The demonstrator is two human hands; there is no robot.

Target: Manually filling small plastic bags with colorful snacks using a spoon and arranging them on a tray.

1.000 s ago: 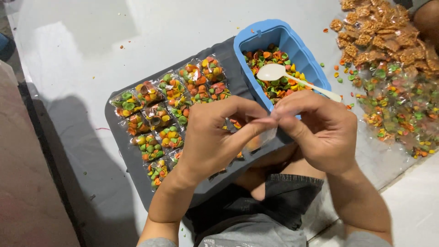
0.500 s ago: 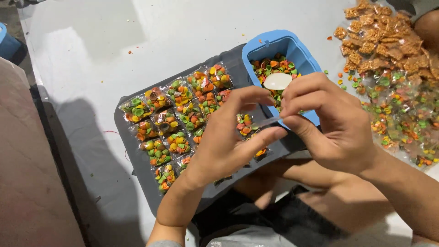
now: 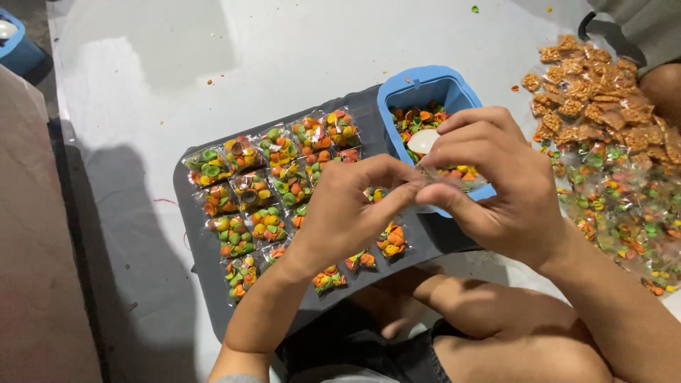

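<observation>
My left hand (image 3: 347,213) and my right hand (image 3: 493,181) meet above a dark grey tray (image 3: 195,266), both pinching one small clear plastic packet (image 3: 454,174) between thumbs and fingers. The packet looks partly filled with coloured snack pieces. Under my right hand stands a blue tub (image 3: 425,89) of loose orange, green and yellow snack pieces with a white spoon (image 3: 423,140) lying in it. Rows of several filled small packets (image 3: 262,195) cover the tray to the left of my hands.
A heap of filled packets (image 3: 624,206) and brown snack pieces (image 3: 596,92) lies on the white sheet at the right. Another person's leg and sleeve (image 3: 649,42) sit at the top right. My bare knees are below the tray. A blue object (image 3: 18,46) is at top left.
The view has shifted, so tray and tub sit further right and lower. My hands have stayed together on the packet, now held over the tub's front edge, and the spoon is partly covered.
</observation>
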